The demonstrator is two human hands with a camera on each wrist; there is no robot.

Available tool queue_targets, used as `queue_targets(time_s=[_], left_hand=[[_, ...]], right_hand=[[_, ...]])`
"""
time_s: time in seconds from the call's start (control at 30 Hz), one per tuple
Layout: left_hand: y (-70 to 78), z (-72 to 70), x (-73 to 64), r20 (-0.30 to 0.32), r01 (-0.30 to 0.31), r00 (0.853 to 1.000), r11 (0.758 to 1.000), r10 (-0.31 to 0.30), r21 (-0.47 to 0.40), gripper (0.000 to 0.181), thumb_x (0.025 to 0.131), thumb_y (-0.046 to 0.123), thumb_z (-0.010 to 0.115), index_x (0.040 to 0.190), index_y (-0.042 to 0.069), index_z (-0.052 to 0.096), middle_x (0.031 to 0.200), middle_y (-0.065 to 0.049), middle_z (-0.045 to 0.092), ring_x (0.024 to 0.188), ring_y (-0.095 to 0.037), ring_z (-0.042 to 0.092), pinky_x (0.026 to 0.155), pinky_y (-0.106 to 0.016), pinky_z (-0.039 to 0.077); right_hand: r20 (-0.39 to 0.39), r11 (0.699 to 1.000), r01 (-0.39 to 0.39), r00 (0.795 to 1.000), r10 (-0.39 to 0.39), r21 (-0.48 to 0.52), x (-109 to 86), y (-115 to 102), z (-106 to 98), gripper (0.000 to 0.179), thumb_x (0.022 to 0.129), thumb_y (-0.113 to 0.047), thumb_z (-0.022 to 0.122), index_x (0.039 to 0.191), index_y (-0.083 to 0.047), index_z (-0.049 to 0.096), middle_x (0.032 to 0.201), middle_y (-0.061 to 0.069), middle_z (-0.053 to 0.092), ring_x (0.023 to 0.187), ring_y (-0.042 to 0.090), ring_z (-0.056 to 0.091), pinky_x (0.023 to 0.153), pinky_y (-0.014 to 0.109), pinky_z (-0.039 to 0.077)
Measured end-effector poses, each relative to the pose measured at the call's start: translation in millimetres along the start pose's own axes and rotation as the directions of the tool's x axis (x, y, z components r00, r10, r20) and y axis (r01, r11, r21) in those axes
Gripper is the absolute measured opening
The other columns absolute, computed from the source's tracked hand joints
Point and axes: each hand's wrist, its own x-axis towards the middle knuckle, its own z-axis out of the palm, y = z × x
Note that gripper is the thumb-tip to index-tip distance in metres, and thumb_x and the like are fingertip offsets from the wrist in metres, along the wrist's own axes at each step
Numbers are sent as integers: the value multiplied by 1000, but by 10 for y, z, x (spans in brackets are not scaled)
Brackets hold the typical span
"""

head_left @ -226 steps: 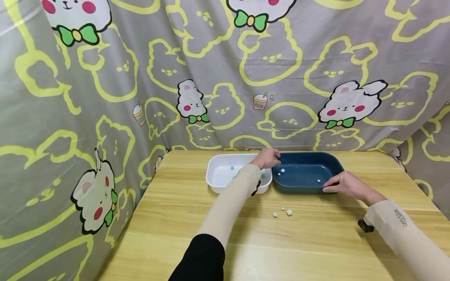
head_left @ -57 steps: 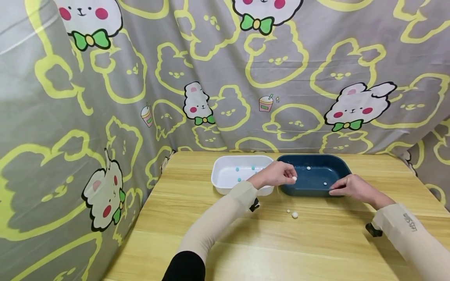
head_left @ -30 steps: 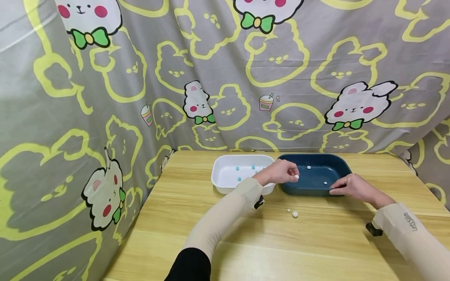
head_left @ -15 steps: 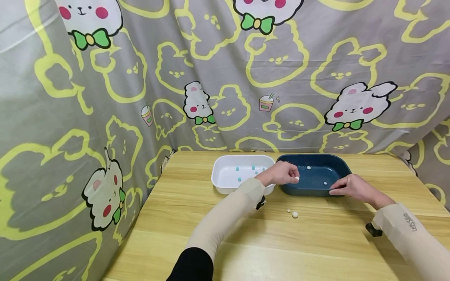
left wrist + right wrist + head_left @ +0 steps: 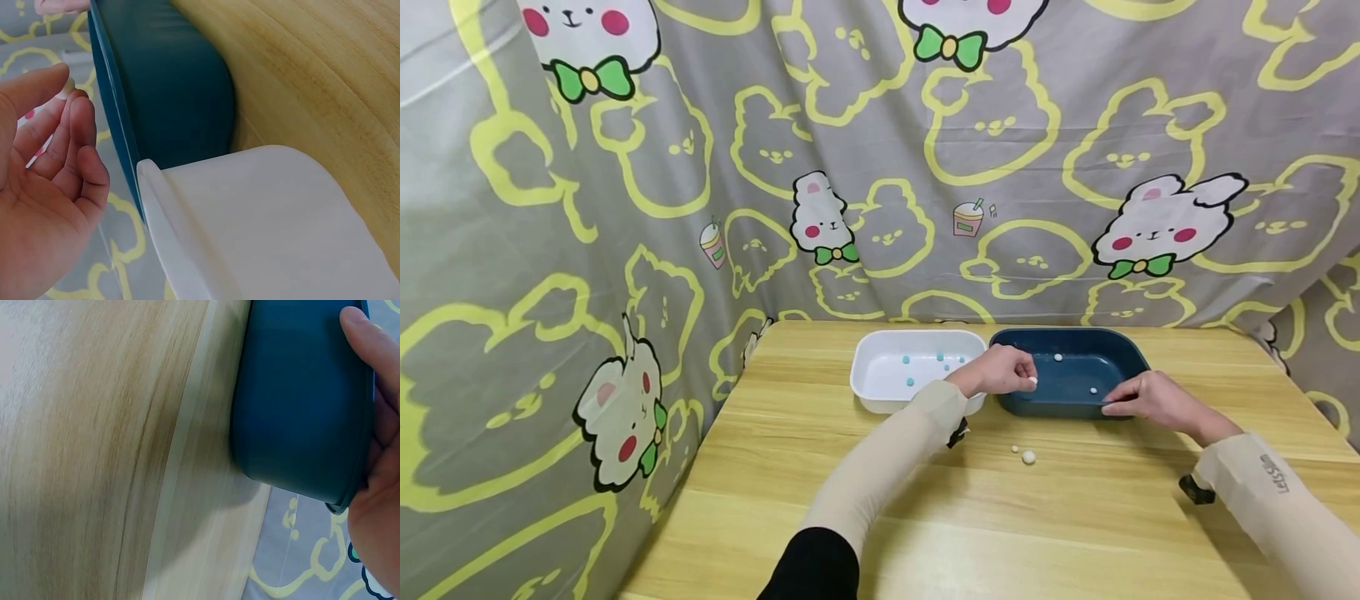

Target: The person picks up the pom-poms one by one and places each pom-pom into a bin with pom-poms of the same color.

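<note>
My left hand [image 5: 1003,369] pinches a small white ball [image 5: 67,89] between thumb and fingertips. It is held over the near left side of a dark blue rectangular tub [image 5: 1067,408]. Inside that tub lie two white balls, one toward the back [image 5: 1058,357] and one near the front right [image 5: 1093,390]; my left hand covers part of its left end. At the tub's front right corner, my right hand [image 5: 1161,404] grips the rim, thumb on the outer wall [image 5: 306,394] in the right wrist view. Two more white balls, a larger one [image 5: 1028,457] and a smaller one [image 5: 1015,449], lie on the table before the tub.
Left of the blue tub, right up against it, stands a white tub [image 5: 880,406] with several small teal balls [image 5: 910,382] in it. My left forearm passes in front of its right end. A patterned grey curtain [image 5: 865,275] hangs behind the wooden table [image 5: 970,533].
Since the oldest frame, one of three loose balls has left the table and my left hand has come forward from the tubs' back edge. Lately it shifted slightly right; the right hand kept its grip.
</note>
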Motion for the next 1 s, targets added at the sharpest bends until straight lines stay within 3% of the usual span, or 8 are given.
queue_targets(time_s=[0.67,1.0], left_hand=[[-61,48,100,-8,25,1000,1000,-25,-1,5,91,24,65,87,20,65,80,12,59,72,-1,54,65,-14,42],[-86,54,146,-19,70,997,997,-69,40,5,91,24,64,87,21,64,81,12,59,74,-1,53,66,-14,42]], right_hand=[[-10,1000,6,1000,-6,-5,6,12,-2,19,79,-33,76,85,-15,77,86,-1,71,80,3,60,66,24,49],[-11,1000,15,1000,-15,2,-2,28,10,18,79,-32,76,84,-14,77,85,-2,70,79,2,59,66,23,49]])
